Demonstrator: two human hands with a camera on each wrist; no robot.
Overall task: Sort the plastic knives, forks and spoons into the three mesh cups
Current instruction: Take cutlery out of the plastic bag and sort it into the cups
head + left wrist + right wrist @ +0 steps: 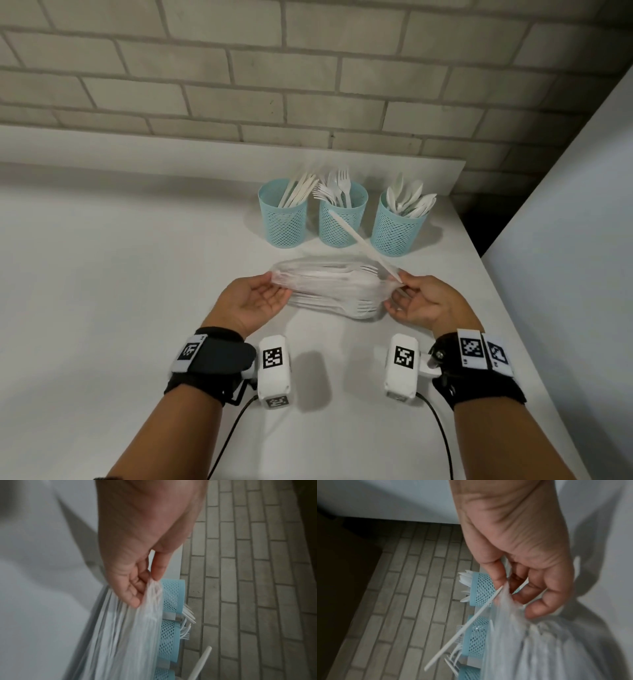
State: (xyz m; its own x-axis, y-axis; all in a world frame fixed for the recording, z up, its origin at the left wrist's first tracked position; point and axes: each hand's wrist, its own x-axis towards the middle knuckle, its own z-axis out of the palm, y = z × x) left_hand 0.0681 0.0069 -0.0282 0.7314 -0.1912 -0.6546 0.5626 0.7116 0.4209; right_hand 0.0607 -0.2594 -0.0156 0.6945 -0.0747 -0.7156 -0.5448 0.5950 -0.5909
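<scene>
Three teal mesh cups stand in a row at the back of the white table: the left cup [282,222] holds knives, the middle cup [342,222] forks, the right cup [397,233] spoons. A clear plastic bag [325,279] is stretched between my hands, just above a pile of white forks [346,306] on the table. My left hand [272,279], palm up, pinches the bag's left end [152,586]. My right hand [400,281] pinches the bag's right end [508,599] together with a white knife [359,240] that slants up towards the middle cup.
A grey brick wall [308,85] and a low white ledge [137,147] run behind the cups. The table's right edge [520,325] runs diagonally near my right hand, with a white panel [565,205] and a dark gap beyond it.
</scene>
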